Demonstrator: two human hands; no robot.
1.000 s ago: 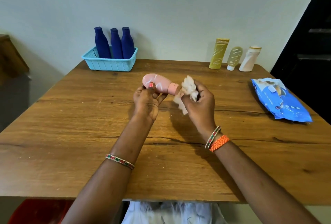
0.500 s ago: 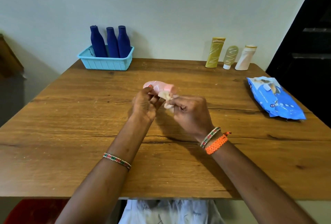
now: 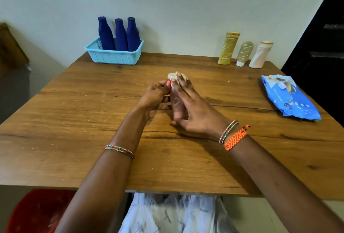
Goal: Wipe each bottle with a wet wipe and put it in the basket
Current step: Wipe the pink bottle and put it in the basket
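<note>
Over the middle of the wooden table [image 3: 74,121], my left hand [image 3: 154,97] grips a pink bottle [image 3: 176,102], which lies mostly hidden between both hands. My right hand [image 3: 197,113] holds a crumpled wet wipe [image 3: 172,75] against the bottle, its fingers stretched along it. The wipe shows at the fingertips. A light blue basket [image 3: 113,57] stands at the back left with three dark blue bottles [image 3: 121,35] upright in it.
At the back right stand a yellow bottle [image 3: 228,48], a translucent tube [image 3: 244,52] and a white bottle [image 3: 260,54]. A blue wet-wipe pack [image 3: 290,98] lies near the right edge. A red bin [image 3: 35,212] sits on the floor below the table's left front.
The right hand has slid with the wipe from the bottle's cap end over its body. The bottle has turned from lying crosswise to pointing away from me.
</note>
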